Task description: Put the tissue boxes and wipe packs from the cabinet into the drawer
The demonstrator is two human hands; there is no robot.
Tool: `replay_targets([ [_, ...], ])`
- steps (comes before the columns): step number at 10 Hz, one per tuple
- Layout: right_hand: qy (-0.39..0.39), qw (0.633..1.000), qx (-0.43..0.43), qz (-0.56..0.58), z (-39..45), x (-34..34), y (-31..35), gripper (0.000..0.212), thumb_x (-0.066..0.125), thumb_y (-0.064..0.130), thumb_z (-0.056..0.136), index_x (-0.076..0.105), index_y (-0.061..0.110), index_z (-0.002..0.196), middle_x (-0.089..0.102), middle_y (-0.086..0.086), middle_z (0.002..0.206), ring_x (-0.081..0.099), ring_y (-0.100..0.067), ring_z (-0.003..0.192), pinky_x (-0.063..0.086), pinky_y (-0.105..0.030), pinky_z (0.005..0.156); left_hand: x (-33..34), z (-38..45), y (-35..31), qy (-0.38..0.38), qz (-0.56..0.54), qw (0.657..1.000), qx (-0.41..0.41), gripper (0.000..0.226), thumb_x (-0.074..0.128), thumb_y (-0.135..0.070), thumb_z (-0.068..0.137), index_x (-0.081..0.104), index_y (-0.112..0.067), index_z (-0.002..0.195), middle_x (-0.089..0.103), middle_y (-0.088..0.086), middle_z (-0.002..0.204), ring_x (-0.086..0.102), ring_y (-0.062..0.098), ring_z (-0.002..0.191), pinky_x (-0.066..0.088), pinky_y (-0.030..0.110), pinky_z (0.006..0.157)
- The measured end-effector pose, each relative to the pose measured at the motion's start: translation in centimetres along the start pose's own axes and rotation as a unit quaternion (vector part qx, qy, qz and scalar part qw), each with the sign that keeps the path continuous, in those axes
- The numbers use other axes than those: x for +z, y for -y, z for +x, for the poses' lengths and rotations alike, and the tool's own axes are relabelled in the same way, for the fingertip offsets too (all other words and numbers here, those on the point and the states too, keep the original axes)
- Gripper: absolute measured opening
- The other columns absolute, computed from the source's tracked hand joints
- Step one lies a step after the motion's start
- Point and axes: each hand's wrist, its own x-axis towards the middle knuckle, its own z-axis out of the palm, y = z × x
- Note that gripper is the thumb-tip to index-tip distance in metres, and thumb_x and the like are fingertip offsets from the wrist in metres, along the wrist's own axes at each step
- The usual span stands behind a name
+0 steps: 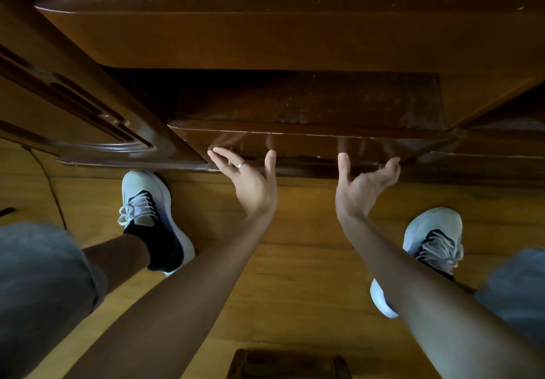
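Your left hand [250,179] and right hand [364,185] both reach palm-up to the lower front edge of the dark wooden drawer [309,142], fingers loosely curved and released, with the right fingertips [393,163] hidden against the wood, so you cannot tell whether they hook under it. The open cabinet [280,39] above is deep in shadow, no tissue boxes or wipe packs can be made out, and no writing is readable. An open cabinet door [73,107] runs off the left edge, and your knees cut off both grey sneakers [153,216].

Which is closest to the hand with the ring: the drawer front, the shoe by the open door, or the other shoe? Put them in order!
From the left hand:
1. Drawer front, right at its fingertips.
2. Left shoe, beside the open cabinet door.
3. Right shoe, far across, past the right hand.
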Motion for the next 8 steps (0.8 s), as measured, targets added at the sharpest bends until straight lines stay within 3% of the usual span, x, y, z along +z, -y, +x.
replay_targets([
  [1,-0.003,1.000,-0.003,-0.010,0.2,0.0,-0.2,0.106,0.067,0.054,0.093,0.002,0.004,0.159,0.003,-0.021,0.164,0.019,-0.024,0.148,0.036,-0.025,0.106,0.3,0.1,0.5,0.001,0.011,1.000,-0.005,0.113,0.057,-0.062,0.093,-0.020,-0.008,0.156,-0.024,0.013,0.166,0.027,0.037,0.150,0.044,0.004,0.048],
  [2,0.010,1.000,0.010,-0.015,0.3,-0.4,0.1,0.106,0.065,0.057,0.093,0.001,0.006,0.160,0.002,-0.020,0.165,0.031,-0.031,0.146,0.041,-0.024,0.096,-0.2,0.1,0.0,0.020,0.027,0.999,-0.035,0.113,0.054,-0.065,0.093,-0.021,-0.009,0.156,-0.025,0.010,0.166,0.041,0.033,0.144,0.041,0.012,0.041],
  [3,0.027,0.998,0.016,-0.060,0.3,-1.3,0.8,0.107,0.062,0.061,0.093,0.002,0.004,0.160,0.006,-0.020,0.165,0.048,-0.032,0.134,0.045,-0.028,0.085,-1.4,0.0,-1.5,0.058,0.073,0.994,-0.063,0.111,0.053,-0.062,0.094,-0.020,-0.006,0.156,-0.024,0.012,0.166,0.065,0.035,0.109,0.042,0.026,0.049],
  [4,0.068,0.987,0.052,-0.136,0.8,-2.8,2.3,0.105,0.061,0.058,0.095,0.002,0.002,0.160,0.013,-0.020,0.166,0.042,-0.034,0.141,0.048,-0.041,0.095,-3.6,0.5,-3.5,0.116,0.168,0.973,-0.104,0.109,0.054,-0.055,0.095,-0.017,0.001,0.155,-0.019,0.015,0.167,0.065,0.040,0.108,0.043,0.035,0.067],
  [5,0.172,0.963,0.109,-0.175,1.5,-5.6,4.6,0.096,0.064,0.047,0.097,0.007,0.005,0.162,0.019,-0.017,0.167,0.036,-0.039,0.146,0.041,-0.046,0.108,-7.4,1.0,-5.2,0.172,0.215,0.955,-0.108,0.102,0.054,-0.049,0.095,-0.012,-0.003,0.158,-0.002,0.010,0.170,0.049,0.040,0.132,0.048,0.044,0.095],
  [6,0.284,0.935,0.078,-0.196,0.0,-9.7,7.7,0.068,0.061,0.044,0.099,0.041,0.009,0.154,0.044,-0.014,0.154,0.048,-0.035,0.136,0.042,-0.041,0.105,-12.3,0.7,-6.5,0.227,0.243,0.941,-0.059,0.088,0.053,-0.047,0.095,0.007,-0.012,0.162,0.023,0.010,0.165,0.042,0.034,0.141,0.042,0.044,0.106],
  [7,0.305,0.941,0.003,-0.144,-1.9,-14.2,12.3,0.038,0.064,0.034,0.099,0.068,0.015,0.132,0.070,-0.003,0.121,0.068,-0.021,0.106,0.056,-0.038,0.095,-17.5,0.4,-7.3,0.275,0.254,0.927,-0.014,0.070,0.055,-0.050,0.091,0.038,-0.020,0.152,0.051,0.011,0.144,0.055,0.032,0.125,0.049,0.045,0.103],
  [8,0.315,0.944,-0.071,-0.071,-4.1,-20.4,17.5,0.017,0.068,0.036,0.095,0.077,0.028,0.106,0.078,0.006,0.101,0.074,-0.012,0.090,0.060,-0.027,0.074,-23.1,-0.3,-6.7,0.276,0.304,0.911,0.035,0.060,0.056,-0.058,0.089,0.056,-0.024,0.138,0.063,0.004,0.133,0.059,0.028,0.120,0.050,0.038,0.097],
])
